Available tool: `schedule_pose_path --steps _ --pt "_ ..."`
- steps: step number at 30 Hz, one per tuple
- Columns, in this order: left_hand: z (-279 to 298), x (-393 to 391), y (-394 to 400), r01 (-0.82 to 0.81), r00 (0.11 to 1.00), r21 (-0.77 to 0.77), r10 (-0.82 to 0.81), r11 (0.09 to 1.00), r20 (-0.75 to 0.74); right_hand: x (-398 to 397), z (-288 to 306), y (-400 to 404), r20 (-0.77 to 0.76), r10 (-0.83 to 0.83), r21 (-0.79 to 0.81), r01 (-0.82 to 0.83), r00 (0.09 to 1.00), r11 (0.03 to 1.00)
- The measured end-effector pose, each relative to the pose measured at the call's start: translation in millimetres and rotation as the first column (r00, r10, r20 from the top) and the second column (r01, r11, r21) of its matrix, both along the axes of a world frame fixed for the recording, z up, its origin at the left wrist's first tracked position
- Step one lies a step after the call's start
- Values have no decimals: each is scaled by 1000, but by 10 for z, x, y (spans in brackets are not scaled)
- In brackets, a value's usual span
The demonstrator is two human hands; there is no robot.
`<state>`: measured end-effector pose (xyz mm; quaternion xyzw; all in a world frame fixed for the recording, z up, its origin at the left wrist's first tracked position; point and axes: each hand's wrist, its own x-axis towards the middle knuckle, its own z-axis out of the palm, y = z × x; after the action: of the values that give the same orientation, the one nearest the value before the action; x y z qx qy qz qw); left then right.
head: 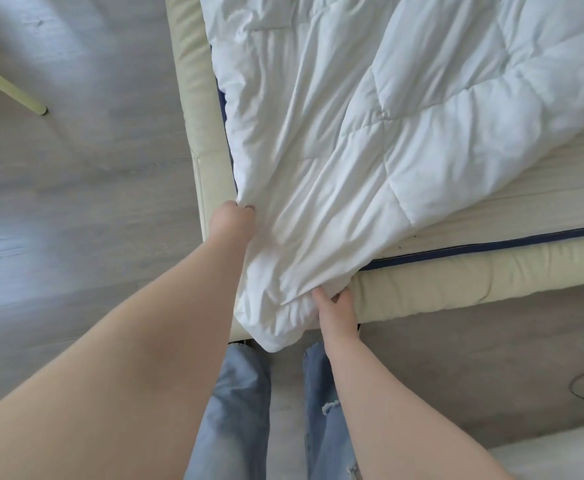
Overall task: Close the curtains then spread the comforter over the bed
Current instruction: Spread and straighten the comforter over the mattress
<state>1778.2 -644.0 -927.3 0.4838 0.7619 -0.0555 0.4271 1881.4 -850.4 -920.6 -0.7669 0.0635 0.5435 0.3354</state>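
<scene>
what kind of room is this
Most likely a bedroom at home: a white quilted comforter lies over a mattress in a cream padded bed frame, which stands on grey wood-look flooring.

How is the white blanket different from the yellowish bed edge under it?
The comforter is white, while the bed frame is cream. The comforter is wrinkled, quilted and bunched at its corner; the bed frame is smooth and runs straight. The left hand and right hand both grip the comforter; neither grips the bed frame. Both look soft and padded.
</scene>
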Motion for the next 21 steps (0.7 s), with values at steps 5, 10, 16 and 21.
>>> schedule_pose_path --steps 5,10,16,21 --pt "-127 -303 -90 -66 996 61 70 996 -58 35 -53 44 10 175 -203 -170 984 964" --pt "121 -316 -332 -190 975 -89 177 978 -133 55 78 -72 -63 417 -293 -416 907 861" --pt "1374 14 -688 113 993 -116 -107 987 56 360 1409 -173 -107 304 -208 -320 947 924" --pt "2267 368 -822 162 968 -95 -139 982 211 714 2151 -400 25 228 -123 -224 973 967"
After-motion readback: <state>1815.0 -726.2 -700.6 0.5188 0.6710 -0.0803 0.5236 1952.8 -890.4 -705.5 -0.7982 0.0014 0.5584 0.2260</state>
